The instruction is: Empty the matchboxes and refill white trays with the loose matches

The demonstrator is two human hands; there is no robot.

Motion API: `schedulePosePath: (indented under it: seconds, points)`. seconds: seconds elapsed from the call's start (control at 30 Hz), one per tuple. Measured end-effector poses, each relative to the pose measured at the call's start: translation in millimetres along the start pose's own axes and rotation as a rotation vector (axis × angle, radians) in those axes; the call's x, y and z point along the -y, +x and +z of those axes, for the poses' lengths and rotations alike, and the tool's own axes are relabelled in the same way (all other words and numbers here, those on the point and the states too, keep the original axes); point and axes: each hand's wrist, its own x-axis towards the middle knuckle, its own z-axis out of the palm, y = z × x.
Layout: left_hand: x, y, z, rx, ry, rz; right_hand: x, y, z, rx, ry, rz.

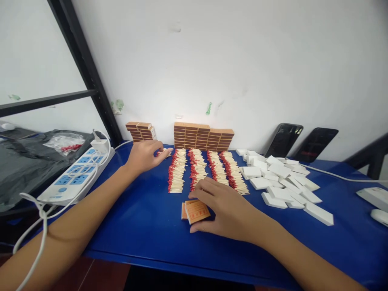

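My right hand (pixel 226 208) rests on the blue table (pixel 145 218) and grips an orange matchbox (pixel 196 211) between thumb and fingers. My left hand (pixel 145 155) reaches to the far left of the match rows, its fingers curled together over a few red-tipped matches (pixel 163 153). Several rows of red-tipped matches (pixel 206 169) lie side by side between the two hands. Behind them, stacks of orange matchboxes (pixel 202 136) stand against the wall, with a smaller stack (pixel 141 131) to the left.
A heap of white inner trays (pixel 281 180) lies to the right. A white power strip (pixel 77 173) with cables sits on the left beside a black plastic sheet (pixel 27 157). Two dark phones (pixel 300 143) lean on the wall. White devices (pixel 374 198) sit at the right edge.
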Motion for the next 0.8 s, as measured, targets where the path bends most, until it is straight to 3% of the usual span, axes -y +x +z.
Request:
schedulePosePath:
  seconds: [0.23,0.4,0.57,0.7,0.8]
  points:
    - [-17.7,1.2,-10.2,-0.107,-0.112,0.023,-4.7,3.7,-8.3,0.1,0.212,0.155]
    - [-30.3,0.2,-9.0,-0.089,-0.132,0.107,-8.5,4.0,-6.7,0.087,0.251,0.162]
    - [11.1,0.1,-4.5,-0.04,0.143,-0.099,-6.3,4.1,-2.1,0.014,0.266,0.14]
    - [42.8,-3.2,-1.3,-0.027,0.227,-0.319,-3.1,5.9,-1.7,-0.068,0.244,0.127]
    - [49.9,-2.1,-1.0,0.021,0.259,-0.309,-2.9,7.1,-2.7,-0.105,0.222,0.122]
